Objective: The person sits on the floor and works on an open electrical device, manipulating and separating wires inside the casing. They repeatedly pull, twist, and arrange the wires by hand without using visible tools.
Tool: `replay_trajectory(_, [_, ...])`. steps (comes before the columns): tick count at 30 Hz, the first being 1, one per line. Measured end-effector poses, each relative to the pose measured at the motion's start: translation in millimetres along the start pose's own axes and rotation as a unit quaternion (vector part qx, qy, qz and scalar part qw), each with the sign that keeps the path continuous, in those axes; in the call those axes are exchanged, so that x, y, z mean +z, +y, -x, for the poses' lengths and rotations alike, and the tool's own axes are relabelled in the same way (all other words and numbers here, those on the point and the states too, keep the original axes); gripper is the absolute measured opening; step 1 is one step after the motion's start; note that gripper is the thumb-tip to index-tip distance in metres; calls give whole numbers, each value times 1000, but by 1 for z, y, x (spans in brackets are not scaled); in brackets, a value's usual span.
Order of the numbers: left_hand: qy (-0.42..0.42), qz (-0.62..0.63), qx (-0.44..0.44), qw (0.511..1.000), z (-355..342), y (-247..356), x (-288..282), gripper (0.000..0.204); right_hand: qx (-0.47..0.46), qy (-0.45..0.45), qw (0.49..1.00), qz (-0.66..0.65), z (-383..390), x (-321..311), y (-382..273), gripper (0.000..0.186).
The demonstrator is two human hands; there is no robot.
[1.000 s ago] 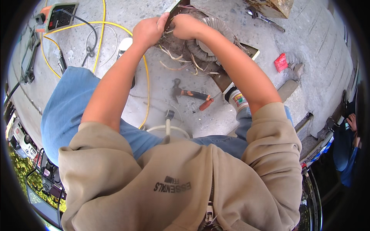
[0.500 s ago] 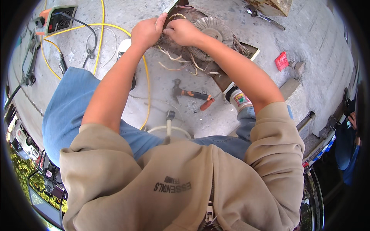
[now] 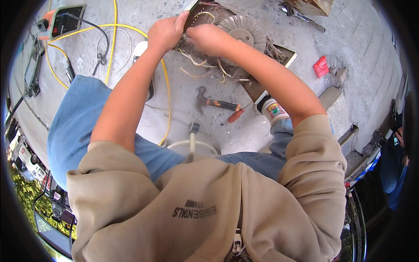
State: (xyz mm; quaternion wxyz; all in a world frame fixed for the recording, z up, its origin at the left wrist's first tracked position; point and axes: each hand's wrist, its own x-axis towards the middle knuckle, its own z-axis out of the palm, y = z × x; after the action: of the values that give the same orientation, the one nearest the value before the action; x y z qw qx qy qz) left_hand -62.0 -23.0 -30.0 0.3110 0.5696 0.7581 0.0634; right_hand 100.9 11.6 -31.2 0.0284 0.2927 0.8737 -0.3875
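My left hand [image 3: 166,34] is closed on the upper-left rim of a dark, rusty metal housing [image 3: 254,89], thumb along its edge. My right hand [image 3: 206,40] is curled beside it, fingertips at the housing's inner side; what they pinch is hidden. Inside lies a round, grey finned part [image 3: 244,37], with loose pale wires [image 3: 196,61] spilling out on the near side and a yellowish wire loop above my right hand. A hammer [image 3: 218,103] and a red-handled screwdriver [image 3: 235,115] lie on the concrete between my legs and the housing.
An orange-and-black machine [image 3: 65,24] with cables and a yellow hose [image 3: 167,105] lies left. An adjustable wrench [image 3: 305,21], rusty box [image 3: 316,6], red packet [image 3: 321,67] and broken concrete [image 3: 329,100] are at right. Another person [image 3: 393,174] is at the far right edge; vehicles stand far left.
My right hand has shifted slightly down toward me, still curled at the housing's edge, uncovering more of the yellowish wire loop. My left hand stays on the rim, a little further left.
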Motion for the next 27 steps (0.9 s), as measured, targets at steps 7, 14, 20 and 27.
replay_trajectory(7, [17,-7,1,1000,-1,2,4,66,71,-54,993,83,-26,6,8,20])
replay_trajectory(14, [8,-23,-8,1000,1,-3,7,66,-5,-11,1000,2,6,15,5,13])
replay_trajectory(20, [19,-42,8,999,-4,0,9,67,60,-13,994,92,-27,8,14,16])
replay_trajectory(27, [8,-43,6,999,-1,3,4,67,-18,-37,999,-18,6,14,11,18])
